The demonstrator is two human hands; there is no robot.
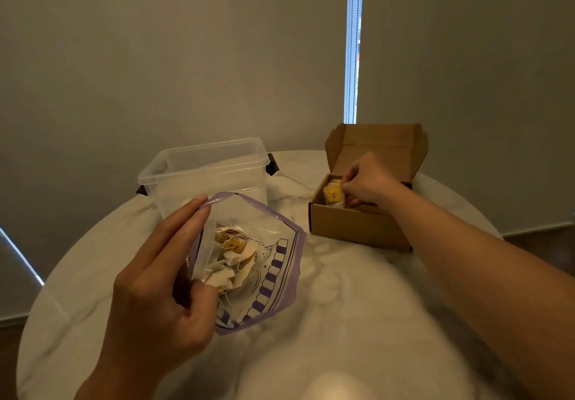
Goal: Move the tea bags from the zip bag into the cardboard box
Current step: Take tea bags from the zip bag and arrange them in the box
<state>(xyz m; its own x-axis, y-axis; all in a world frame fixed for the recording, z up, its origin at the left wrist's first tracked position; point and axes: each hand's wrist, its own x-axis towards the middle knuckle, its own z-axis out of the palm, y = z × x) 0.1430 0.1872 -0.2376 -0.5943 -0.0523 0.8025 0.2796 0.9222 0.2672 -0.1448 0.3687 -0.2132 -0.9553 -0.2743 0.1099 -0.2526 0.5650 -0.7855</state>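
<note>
My left hand [161, 278] pinches the open zip bag [277, 262] by its rim, left of the cardboard box [357, 225] and nearer me, with a heap of tea bags [231, 262] inside. My right hand [367, 182] reaches into the box, fingers curled around a yellow-tagged tea bag [333, 196].

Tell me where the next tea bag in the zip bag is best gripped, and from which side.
Probably pinch the topmost tea bag, the one with the yellow tag, by its pouch. Come from above through the open mouth of the zip bag, which the left hand holds wide; the sides are closed plastic.
</note>
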